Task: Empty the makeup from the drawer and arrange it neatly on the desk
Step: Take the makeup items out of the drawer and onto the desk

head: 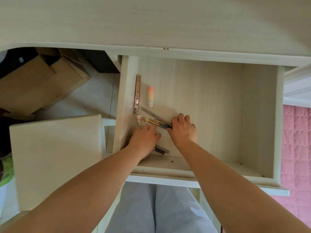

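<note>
pale whitewashed wood made up the drawer (125,91), which stood pulled out under the desk (151,19), and everything else sat in relation to that drawer. all the makeup lay in the drawer's left part, near its left wall. a rose-gold tube (137,94) lay lengthwise touching the left wall. just to its right, apart from it, lay a small peach bottle (150,97) with a white cap pointing toward the drawer front. a grey pencil (151,113) lay slanted below the bottle. a bundle of brushes (158,123) with gold ferrules lay beside the pencil, bristle ends toward the left wall, next to a small white and pink item (139,118) too small to make out.

the right hand (183,130) was curled around the dark handle ends of the brushes, gripping them on the drawer floor. the left hand (144,137) rested palm down nearer the left wall, fingers bent; whether it held anything could not be told. a dark pencil (161,150) stuck out from under the left wrist, near the drawer front.

outside the drawer, to its left, stood a pale stool (55,157) and cardboard boxes (42,81); to its right, a pink quilt (296,148). below the drawer front showed grey trousers (151,209).
</note>
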